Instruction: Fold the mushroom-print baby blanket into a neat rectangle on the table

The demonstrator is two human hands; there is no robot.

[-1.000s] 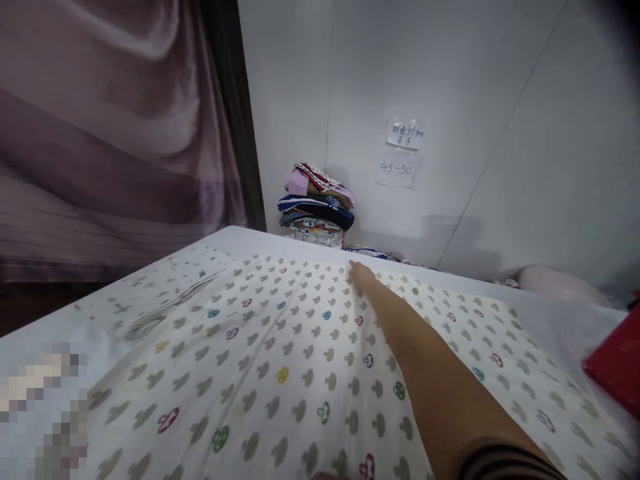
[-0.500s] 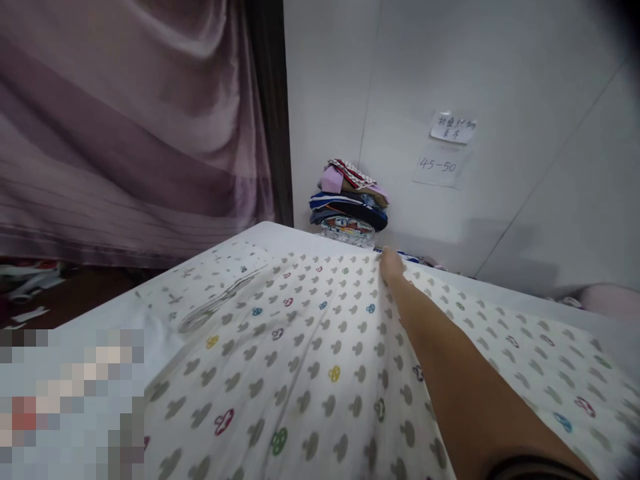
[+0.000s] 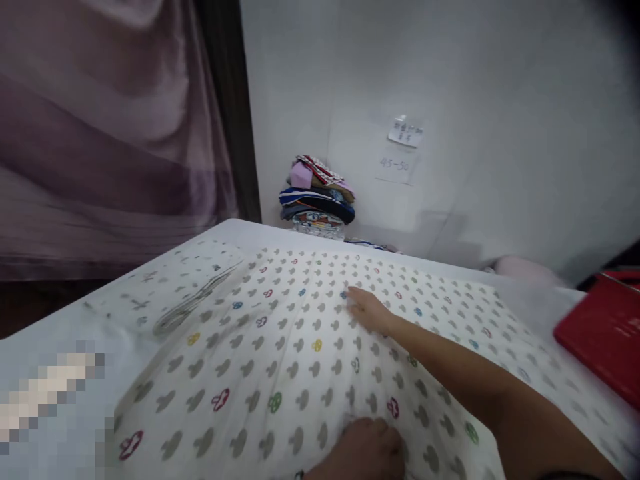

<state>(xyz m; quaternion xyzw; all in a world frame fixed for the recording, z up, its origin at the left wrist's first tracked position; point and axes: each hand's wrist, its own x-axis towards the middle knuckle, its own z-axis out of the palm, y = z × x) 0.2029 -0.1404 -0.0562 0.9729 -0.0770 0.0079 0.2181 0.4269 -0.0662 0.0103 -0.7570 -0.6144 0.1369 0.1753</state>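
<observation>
A white cloth (image 3: 295, 347) printed with grey and coloured mushrooms lies spread over the white table. My right hand (image 3: 370, 310) rests on the middle of it, fingers stretched out and pointing left, holding nothing. Close to me, at the bottom of the view, my left hand (image 3: 365, 450) is closed on the near part of the same cloth, its fingers curled under. Faint creases run through the cloth between the two hands.
Left of the cloth lies a folded leaf-print fabric (image 3: 170, 287). Folded textiles (image 3: 317, 197) are stacked behind the table (image 3: 235, 230) by the wall. A red object (image 3: 600, 330) sits at the right edge. A pink-purple curtain (image 3: 125, 133) hangs left. The lower-left corner is pixelated.
My right hand has come back from the cloth's far edge to its middle and opened flat. My left hand has come into view at the bottom. The view has turned right.
</observation>
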